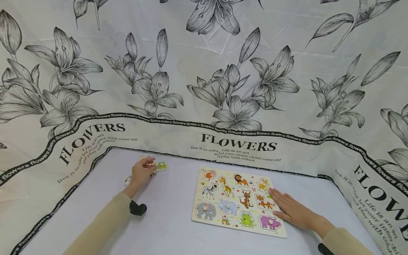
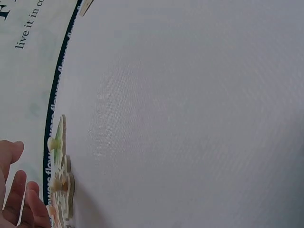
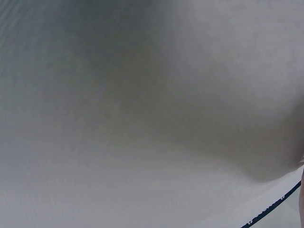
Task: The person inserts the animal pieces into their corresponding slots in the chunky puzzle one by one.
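Observation:
My left hand [image 1: 140, 175] is over a small group of loose animal puzzle pieces, its fingers loosely bent and nothing seen between them. Beside its fingertips lies a frog piece [image 1: 162, 165]; a zebra piece [image 1: 127, 180] peeks out left of the wrist. Other pieces are partly hidden under the hand. The left wrist view catches the pieces edge-on, with a knobbed green one [image 2: 58, 145] near the fingers. My right hand [image 1: 294, 212] rests with straight fingers at the right edge of a wooden animal puzzle board [image 1: 216, 184]. Knobs show on its elephant [image 1: 205, 211], blue rhino [image 1: 227, 207] and purple hippo [image 1: 269, 222].
A white cloth with black lettered borders [image 1: 188, 159] covers the table. Behind it rises a flower-printed cloth [image 1: 178, 117]. The right wrist view holds mostly shaded white cloth [image 3: 118, 190].

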`<action>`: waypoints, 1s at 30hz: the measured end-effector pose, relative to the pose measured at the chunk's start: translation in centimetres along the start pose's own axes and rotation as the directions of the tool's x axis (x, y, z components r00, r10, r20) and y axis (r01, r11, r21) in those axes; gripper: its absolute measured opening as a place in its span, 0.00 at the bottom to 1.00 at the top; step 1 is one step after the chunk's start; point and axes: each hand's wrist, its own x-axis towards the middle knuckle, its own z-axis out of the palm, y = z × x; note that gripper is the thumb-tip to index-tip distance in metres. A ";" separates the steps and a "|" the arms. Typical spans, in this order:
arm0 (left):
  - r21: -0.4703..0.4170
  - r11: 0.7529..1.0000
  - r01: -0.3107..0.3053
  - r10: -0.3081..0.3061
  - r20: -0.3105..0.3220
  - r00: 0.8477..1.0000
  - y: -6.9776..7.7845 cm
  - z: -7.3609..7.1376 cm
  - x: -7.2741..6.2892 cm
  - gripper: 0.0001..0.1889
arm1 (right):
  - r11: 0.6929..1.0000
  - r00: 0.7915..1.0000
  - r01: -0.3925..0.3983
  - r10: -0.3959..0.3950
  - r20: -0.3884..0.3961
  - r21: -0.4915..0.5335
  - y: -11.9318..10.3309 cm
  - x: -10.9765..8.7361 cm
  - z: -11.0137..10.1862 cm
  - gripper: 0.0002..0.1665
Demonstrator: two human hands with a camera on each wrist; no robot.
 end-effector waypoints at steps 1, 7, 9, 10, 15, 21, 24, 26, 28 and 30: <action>0.003 1.000 0.008 -0.008 0.003 1.000 -0.2 -0.1 0.1 0.20 | 1.000 1.000 0.002 -0.002 -0.002 -0.001 0.0 0.0 0.0 0.39; 0.019 0.999 0.048 -0.049 0.035 0.998 -0.8 -0.7 0.5 0.21 | 1.000 1.000 0.006 -0.006 -0.011 -0.023 0.2 0.1 0.2 0.39; 0.026 0.999 0.048 -0.049 0.046 0.998 -1.0 -0.8 0.6 0.21 | 0.999 1.000 0.014 -0.015 -0.020 -0.034 0.3 0.1 0.3 0.39; 0.032 0.998 0.045 -0.047 0.050 0.998 -1.0 -0.8 0.7 0.21 | 0.999 1.000 0.018 -0.019 -0.023 -0.041 0.4 0.1 0.3 0.39; 0.052 0.996 0.068 -0.070 0.055 0.996 -1.3 -0.7 0.7 0.22 | 0.996 0.999 0.031 -0.034 -0.038 -0.087 0.5 0.1 0.5 0.39; 0.084 0.993 0.087 -0.090 0.033 0.995 -1.4 -0.7 0.6 0.22 | 0.992 0.998 0.031 -0.038 -0.052 -0.124 0.5 -0.1 0.7 0.39; 0.104 0.991 0.083 -0.086 0.027 0.996 -1.4 -0.8 0.5 0.22 | 0.991 0.998 0.028 -0.036 -0.053 -0.130 0.6 -0.2 0.7 0.39; 0.115 0.990 0.078 -0.082 0.029 0.996 -1.4 -0.9 0.4 0.21 | 0.989 0.997 0.036 -0.045 -0.056 -0.142 0.6 -0.2 0.7 0.39; 0.136 0.989 0.065 -0.070 0.035 0.997 -1.4 -0.9 0.5 0.20 | 0.988 0.996 0.044 -0.055 -0.064 -0.149 0.5 -0.2 0.7 0.39; 0.148 0.987 0.056 -0.063 0.043 0.997 -1.4 -0.9 0.5 0.19 | 0.987 0.996 0.048 -0.060 -0.072 -0.156 0.6 -0.1 0.7 0.39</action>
